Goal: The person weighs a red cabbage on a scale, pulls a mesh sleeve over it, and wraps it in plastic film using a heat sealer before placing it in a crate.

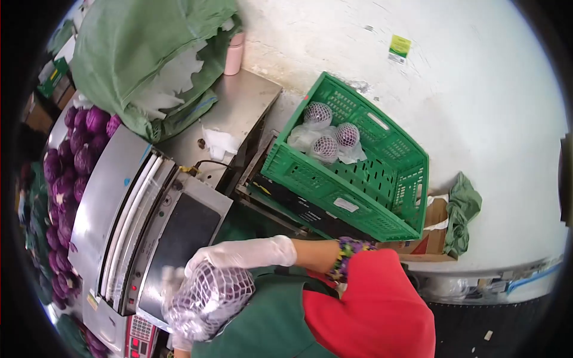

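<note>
A red cabbage in a white mesh net and shiny clear film is held close against the green apron at the bottom middle. My right hand, in a white glove, reaches in from the right, and its fingers curl over the cabbage's top. My left hand, also gloved, shows only partly at the cabbage's lower left; blurred white fingertips appear along that side. The loose film bunches towards the bottom left. Just beyond lies the dark plate of a steel wrapping machine with a film roll.
A green crate at right holds netted cabbages in film. Bare purple cabbages are piled at left. Behind stand a green sack and a pink bottle on a steel table. A scale keypad is at lower left.
</note>
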